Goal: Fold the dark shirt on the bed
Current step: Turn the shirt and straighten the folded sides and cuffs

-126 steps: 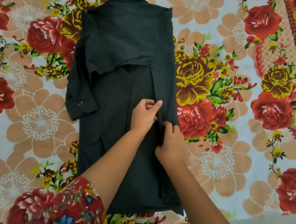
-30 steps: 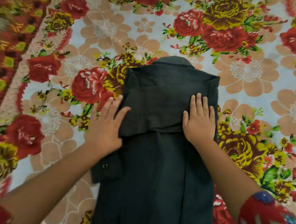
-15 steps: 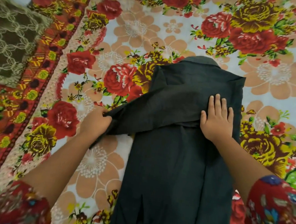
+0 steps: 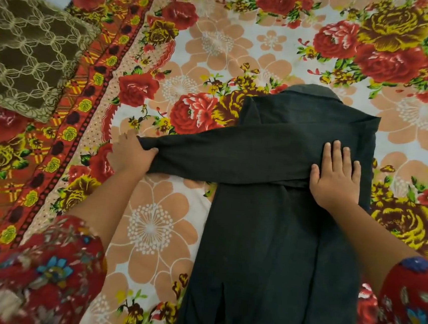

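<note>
The dark shirt [image 4: 272, 246] lies lengthwise on the flowered bedsheet [image 4: 153, 234], collar at the far end, its right side folded inward. One sleeve [image 4: 221, 154] stretches straight out to the left across the sheet. My left hand [image 4: 130, 153] grips the cuff end of that sleeve, fingers closed around the cloth. My right hand [image 4: 335, 178] rests flat, fingers spread, on the shirt's upper right part near the shoulder, pressing it down.
A brown lace-patterned cushion [image 4: 27, 50] sits at the far left beside the sheet's red and orange border [image 4: 83, 97]. A pale wall or floor strip shows at the top left corner. My red floral sleeves fill the lower corners.
My left hand took hold of the sleeve and pulled it out to the left until it lies straight. My right hand stayed pressed on the shirt's upper right.
</note>
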